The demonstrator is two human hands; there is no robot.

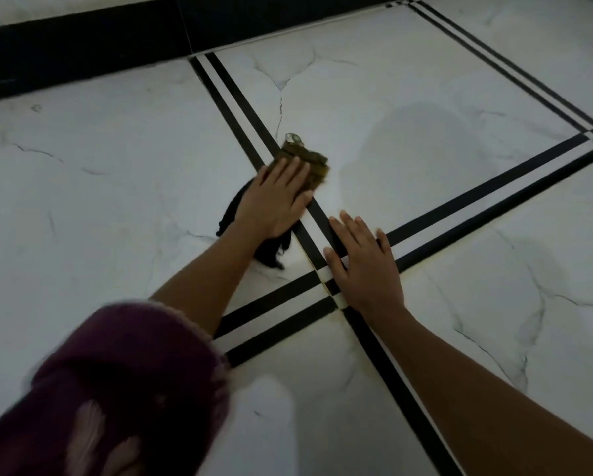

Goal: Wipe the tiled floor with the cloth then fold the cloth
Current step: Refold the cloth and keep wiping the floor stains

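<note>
A dark cloth (317, 166) with an olive-brown end and a black end lies on the white marble-look tiled floor (425, 97), across a double black stripe. My left hand (277, 197) presses flat on top of the cloth, fingers spread and pointing away from me; the cloth's black part (271, 254) sticks out under my wrist. My right hand (363, 262) rests flat on the bare floor to the right of the cloth, palm down over the crossing of the black stripes, holding nothing.
A black skirting band (82, 53) runs along the far wall at the top left. Double black stripes (494, 187) cross the tiles. A damp-looking patch (422, 139) shows beyond the cloth. My maroon sleeve (123, 389) fills the lower left.
</note>
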